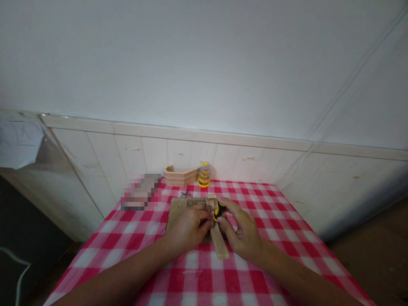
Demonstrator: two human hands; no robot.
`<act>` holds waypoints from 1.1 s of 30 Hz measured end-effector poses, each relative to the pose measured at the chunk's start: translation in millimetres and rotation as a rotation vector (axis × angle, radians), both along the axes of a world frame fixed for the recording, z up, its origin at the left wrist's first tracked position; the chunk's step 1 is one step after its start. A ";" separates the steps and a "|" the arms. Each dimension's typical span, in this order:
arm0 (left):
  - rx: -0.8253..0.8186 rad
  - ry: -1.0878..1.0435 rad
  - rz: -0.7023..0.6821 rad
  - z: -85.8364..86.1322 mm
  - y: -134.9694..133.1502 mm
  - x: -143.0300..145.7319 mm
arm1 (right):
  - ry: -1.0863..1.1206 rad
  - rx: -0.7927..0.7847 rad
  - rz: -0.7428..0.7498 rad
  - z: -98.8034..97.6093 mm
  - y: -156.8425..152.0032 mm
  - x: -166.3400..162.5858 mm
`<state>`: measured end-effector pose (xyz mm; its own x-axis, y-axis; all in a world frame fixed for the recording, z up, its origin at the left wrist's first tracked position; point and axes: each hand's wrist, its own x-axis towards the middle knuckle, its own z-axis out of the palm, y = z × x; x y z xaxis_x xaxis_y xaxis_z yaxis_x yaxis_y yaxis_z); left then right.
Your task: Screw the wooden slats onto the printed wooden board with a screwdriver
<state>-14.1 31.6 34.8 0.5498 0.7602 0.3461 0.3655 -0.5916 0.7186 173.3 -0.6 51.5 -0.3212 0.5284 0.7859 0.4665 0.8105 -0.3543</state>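
My right hand (245, 233) is closed around the short black-and-yellow handle of a screwdriver (219, 210), which stands tilted over a light wooden piece (219, 246). Close by on the left, the fingers of my left hand (193, 223) are pinched together near the screwdriver's lower end; what they hold, if anything, is too small to make out. The wooden piece has a long flat arm pointing toward me and a blockier far end. Beneath it lies a brown board (178, 211) with dark printed marks, partly covered by my hands.
A red-and-white checked cloth (197, 284) covers the table. At the back, against the white panelled wall (178, 151), stand stacked curved wooden pieces (181, 177) and a yellow-based clear bit case (204, 175). Small dark items (186, 194) lie behind the board. A pixelated object (142, 192) is at the back left.
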 end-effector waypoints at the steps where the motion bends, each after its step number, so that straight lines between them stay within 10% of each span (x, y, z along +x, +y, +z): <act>1: 0.001 0.010 0.004 -0.2 0.0 -0.1 | 0.001 0.005 0.003 0.5 -0.1 -0.2; 33: -0.024 -0.040 0.006 2.5 -0.7 0.1 | 0.048 0.029 -0.075 5.3 1.2 -3.4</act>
<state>-14.0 30.9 37.3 0.5313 0.7717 0.3496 0.3395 -0.5720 0.7467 169.9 0.6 56.8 -0.2430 0.5266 0.8146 0.5092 0.7840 -0.3550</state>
